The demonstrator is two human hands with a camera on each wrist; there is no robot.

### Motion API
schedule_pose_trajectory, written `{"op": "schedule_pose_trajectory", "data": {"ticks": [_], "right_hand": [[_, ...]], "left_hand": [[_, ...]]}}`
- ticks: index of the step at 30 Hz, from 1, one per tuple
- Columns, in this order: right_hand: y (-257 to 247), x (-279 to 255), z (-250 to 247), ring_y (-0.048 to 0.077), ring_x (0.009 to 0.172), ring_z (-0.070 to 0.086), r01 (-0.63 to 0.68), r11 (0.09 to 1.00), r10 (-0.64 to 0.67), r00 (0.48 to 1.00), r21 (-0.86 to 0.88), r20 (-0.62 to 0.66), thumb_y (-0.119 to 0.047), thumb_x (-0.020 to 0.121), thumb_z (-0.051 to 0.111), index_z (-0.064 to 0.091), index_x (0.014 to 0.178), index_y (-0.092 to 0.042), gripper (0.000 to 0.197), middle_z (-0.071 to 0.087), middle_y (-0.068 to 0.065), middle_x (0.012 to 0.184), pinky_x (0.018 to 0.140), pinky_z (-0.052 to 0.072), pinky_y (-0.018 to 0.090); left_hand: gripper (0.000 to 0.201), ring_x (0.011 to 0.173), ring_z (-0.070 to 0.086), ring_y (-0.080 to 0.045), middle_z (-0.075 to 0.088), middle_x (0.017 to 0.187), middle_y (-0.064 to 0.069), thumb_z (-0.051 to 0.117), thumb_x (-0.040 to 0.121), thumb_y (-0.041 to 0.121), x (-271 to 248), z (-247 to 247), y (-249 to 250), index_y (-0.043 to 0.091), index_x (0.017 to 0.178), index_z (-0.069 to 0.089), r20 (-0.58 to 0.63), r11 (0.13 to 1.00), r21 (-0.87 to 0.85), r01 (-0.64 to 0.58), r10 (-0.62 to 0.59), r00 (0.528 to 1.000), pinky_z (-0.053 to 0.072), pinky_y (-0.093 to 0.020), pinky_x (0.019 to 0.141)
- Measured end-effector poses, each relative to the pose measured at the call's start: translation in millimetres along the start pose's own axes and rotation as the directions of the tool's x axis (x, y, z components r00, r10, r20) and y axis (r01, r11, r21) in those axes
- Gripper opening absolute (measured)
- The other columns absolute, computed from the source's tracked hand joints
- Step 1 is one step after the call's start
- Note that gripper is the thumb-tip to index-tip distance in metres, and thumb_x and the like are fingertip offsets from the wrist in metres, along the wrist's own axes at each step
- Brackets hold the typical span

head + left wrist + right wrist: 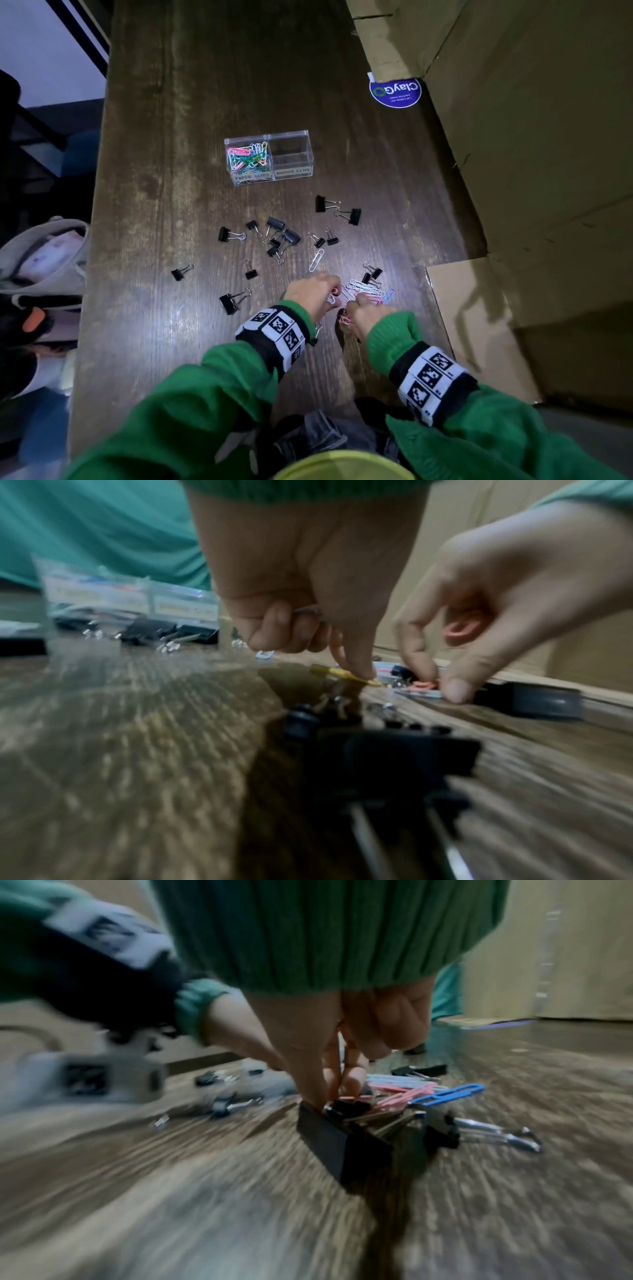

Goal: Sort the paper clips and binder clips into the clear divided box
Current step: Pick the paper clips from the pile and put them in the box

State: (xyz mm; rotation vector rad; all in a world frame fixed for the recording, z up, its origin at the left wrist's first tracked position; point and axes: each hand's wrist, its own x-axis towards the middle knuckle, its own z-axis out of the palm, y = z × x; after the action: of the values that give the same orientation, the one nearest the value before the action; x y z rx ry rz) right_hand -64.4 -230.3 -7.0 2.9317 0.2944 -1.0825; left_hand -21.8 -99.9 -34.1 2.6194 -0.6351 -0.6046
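Observation:
The clear divided box [269, 156] stands mid-table; its left compartment holds colored paper clips [247, 156], and its right one, labeled for binder clips, looks empty. Black binder clips [277, 234] lie scattered in front of it. A small pile of white, pink and blue paper clips [368, 291] lies near both hands. My left hand [325, 294] curls around a few gathered clips, and its index finger presses a yellow paper clip [346, 676] to the table. My right hand [356, 305] pinches a pink paper clip [421, 687] from the pile and holds more pink clips [459, 628] in its palm.
Cardboard boxes [513, 137] wall the table's right side, and a flat carton [472, 322] lies right of the pile. A round blue sticker [395, 93] lies at the back right. A large black binder clip [339, 1139] sits just before my right fingers. A bag [44, 253] sits off the left edge.

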Motion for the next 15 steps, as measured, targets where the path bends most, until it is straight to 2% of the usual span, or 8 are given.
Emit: {"op": "schedule_pose_trajectory", "data": {"ticks": [4, 6, 8, 11, 13, 15], "right_hand": [[-7, -3, 3, 0.033, 0.101, 0.062, 0.078, 0.991, -0.079, 0.997, -0.108, -0.004, -0.003, 0.096, 0.032, 0.035, 0.128, 0.001, 0.033, 0.044, 0.018, 0.129, 0.072, 0.047, 0.041], [-8, -2, -4, 0.034, 0.101, 0.063, 0.076, 0.992, -0.076, 0.997, -0.1, 0.004, -0.004, 0.096, 0.031, 0.035, 0.127, 0.002, 0.031, 0.046, 0.019, 0.128, 0.075, 0.049, 0.042], [-4, 3, -13, 0.034, 0.103, 0.061, 0.012, 1.0, -0.012, 1.0, 0.027, 0.016, -0.008, 0.094, 0.037, 0.038, 0.125, -0.002, 0.031, 0.052, 0.017, 0.125, 0.081, 0.048, 0.041], [5, 12, -26, 0.028, 0.094, 0.06, -0.056, 0.976, 0.049, 0.998, 0.211, 0.037, -0.011, 0.089, 0.05, 0.048, 0.119, -0.007, 0.03, 0.061, 0.013, 0.112, 0.076, 0.046, 0.032], [8, 15, -32, 0.025, 0.093, 0.061, -0.054, 0.973, 0.04, 0.997, 0.223, 0.067, -0.014, 0.088, 0.055, 0.052, 0.116, -0.008, 0.029, 0.063, 0.011, 0.109, 0.079, 0.048, 0.03], [8, 18, -34, 0.022, 0.085, 0.057, -0.045, 0.978, 0.025, 0.995, 0.205, 0.096, -0.017, 0.088, 0.056, 0.053, 0.113, -0.008, 0.027, 0.062, 0.009, 0.104, 0.079, 0.049, 0.03]], "left_hand": [[0.045, 0.091, 0.063, -0.016, 0.061, 0.116, 0.003, 0.068, 0.076, 0.038, 5, -7, -7, 0.021, 0.11, 0.045, -0.006, 0.974, -0.141, 0.179, -0.181, 0.983, 0.052, -0.034, 0.082], [0.046, 0.085, 0.062, -0.013, 0.062, 0.114, 0.003, 0.07, 0.073, 0.04, 5, -11, -12, 0.021, 0.109, 0.049, 0.025, 0.969, -0.109, 0.224, -0.222, 0.975, 0.051, -0.032, 0.08], [0.041, 0.088, 0.062, -0.014, 0.063, 0.11, 0.002, 0.07, 0.074, 0.037, 2, -17, -15, 0.02, 0.108, 0.054, 0.041, 0.971, -0.058, 0.231, -0.229, 0.973, 0.051, -0.03, 0.08], [0.035, 0.092, 0.064, -0.015, 0.065, 0.107, 0.001, 0.067, 0.078, 0.031, -2, -22, -19, 0.021, 0.111, 0.057, 0.056, 0.978, -0.008, 0.209, -0.208, 0.977, 0.053, -0.029, 0.078], [0.036, 0.088, 0.065, -0.014, 0.065, 0.104, 0.0, 0.063, 0.08, 0.031, -5, -19, -25, 0.021, 0.113, 0.055, 0.072, 0.983, 0.013, 0.182, -0.182, 0.981, 0.053, -0.024, 0.071], [0.034, 0.084, 0.063, -0.011, 0.064, 0.106, -0.001, 0.062, 0.083, 0.029, -9, -13, -33, 0.021, 0.115, 0.05, 0.065, 0.987, 0.079, 0.139, -0.144, 0.987, 0.049, -0.018, 0.063]]}}
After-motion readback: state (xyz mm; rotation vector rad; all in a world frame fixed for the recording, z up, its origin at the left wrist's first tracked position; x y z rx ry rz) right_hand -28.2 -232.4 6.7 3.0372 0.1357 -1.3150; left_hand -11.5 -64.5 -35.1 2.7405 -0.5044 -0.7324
